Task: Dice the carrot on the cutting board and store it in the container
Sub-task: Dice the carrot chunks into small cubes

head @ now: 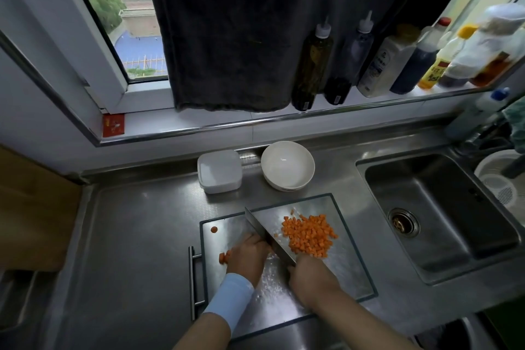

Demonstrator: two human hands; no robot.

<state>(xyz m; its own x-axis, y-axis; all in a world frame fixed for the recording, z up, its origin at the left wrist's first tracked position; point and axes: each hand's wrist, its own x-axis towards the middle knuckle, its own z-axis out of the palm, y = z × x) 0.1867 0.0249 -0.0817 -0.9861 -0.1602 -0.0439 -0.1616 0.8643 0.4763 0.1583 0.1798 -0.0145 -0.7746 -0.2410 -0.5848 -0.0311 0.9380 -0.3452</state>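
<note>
A steel cutting board (352, 273) lies on the counter in front of me. A heap of diced carrot (308, 234) sits on its right half. My left hand (247, 257) presses down on a remaining carrot piece (223, 258) whose orange end shows at its left. My right hand (308, 275) grips the handle of a cleaver (267, 233), the blade standing on the board right beside my left fingers. One round carrot slice (214, 229) lies alone at the board's far left. A lidded white plastic container (219, 170) stands behind the board.
A white bowl (287, 165) stands next to the container. The sink (443, 216) is to the right, with a white strainer (500, 182) beyond it. Bottles (312, 65) line the windowsill. A bar handle (193, 278) runs along the board's left edge.
</note>
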